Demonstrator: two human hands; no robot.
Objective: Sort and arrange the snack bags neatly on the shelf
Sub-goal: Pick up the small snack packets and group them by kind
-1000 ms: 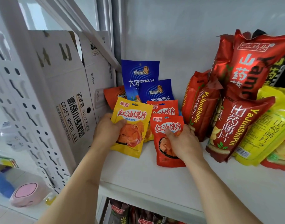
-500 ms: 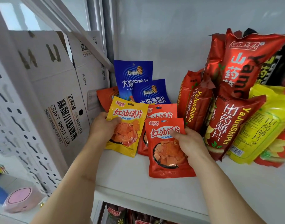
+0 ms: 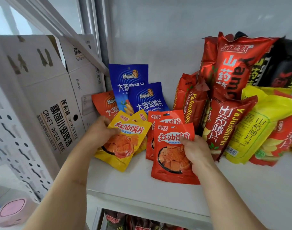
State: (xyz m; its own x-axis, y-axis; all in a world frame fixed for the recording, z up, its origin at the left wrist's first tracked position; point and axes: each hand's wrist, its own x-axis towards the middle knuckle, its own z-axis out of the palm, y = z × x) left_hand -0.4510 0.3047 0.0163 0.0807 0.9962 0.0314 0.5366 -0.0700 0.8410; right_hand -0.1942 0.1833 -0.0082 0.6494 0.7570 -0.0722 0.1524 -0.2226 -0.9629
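Observation:
My left hand (image 3: 99, 133) grips the top left corner of a small yellow snack bag (image 3: 125, 143) that leans on the white shelf (image 3: 158, 191). A second yellow bag peeks out behind it. My right hand (image 3: 195, 151) holds the right edge of a small red snack bag (image 3: 170, 156), which stands in front of another red bag (image 3: 165, 117). Behind them, two blue bags (image 3: 147, 98) and an orange bag (image 3: 105, 103) lean against the back wall.
Large red bags (image 3: 224, 122), a yellow bag (image 3: 261, 127) and dark bags (image 3: 278, 67) are piled at the right. White beer cartons (image 3: 47, 97) stand at the left behind a perforated shelf post (image 3: 12, 140). More snack bags (image 3: 138, 223) sit on the shelf below.
The front red bag has come forward and more upright in my right hand. The yellow bag stays in my left hand, shifted slightly. The view has moved closer.

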